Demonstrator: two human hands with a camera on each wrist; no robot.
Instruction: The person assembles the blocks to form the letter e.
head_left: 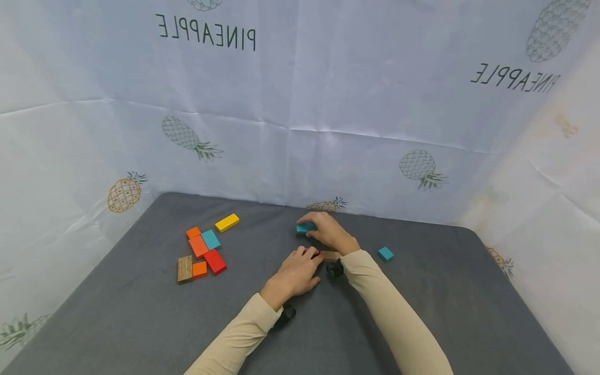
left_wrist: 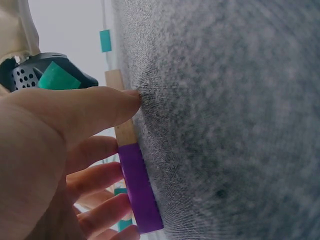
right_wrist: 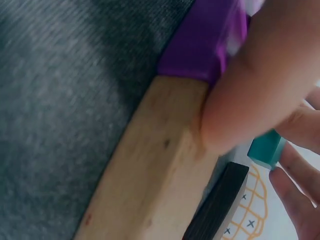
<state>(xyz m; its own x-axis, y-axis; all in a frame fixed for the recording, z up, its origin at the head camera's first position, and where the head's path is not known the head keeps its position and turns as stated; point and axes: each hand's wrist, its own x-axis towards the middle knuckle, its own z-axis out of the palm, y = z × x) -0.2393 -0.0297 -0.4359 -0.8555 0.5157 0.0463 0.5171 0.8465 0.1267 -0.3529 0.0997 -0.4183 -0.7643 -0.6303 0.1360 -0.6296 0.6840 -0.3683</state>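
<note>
My right hand [head_left: 329,232] grips a teal block [head_left: 305,228] at the far side of the table, thumb on one side and fingers on the other. Closer in, my left hand [head_left: 296,275] rests its fingertips on a purple block [left_wrist: 140,187], its thumb held apart from the fingers. That block lies end to end with a light wooden block [head_left: 330,255], partly covered by my right wrist in the head view. In the right wrist view, a finger [right_wrist: 250,95] presses near the seam between the purple and wooden blocks.
Behind the wooden block stands a dark block [right_wrist: 220,200]. Right of my right wrist lies a small teal block [head_left: 386,254]. On the left are a yellow block [head_left: 227,223] and a cluster including a red block [head_left: 215,261] and a brown wood-grain block [head_left: 185,269]. A pineapple-print curtain [head_left: 290,172] hangs behind.
</note>
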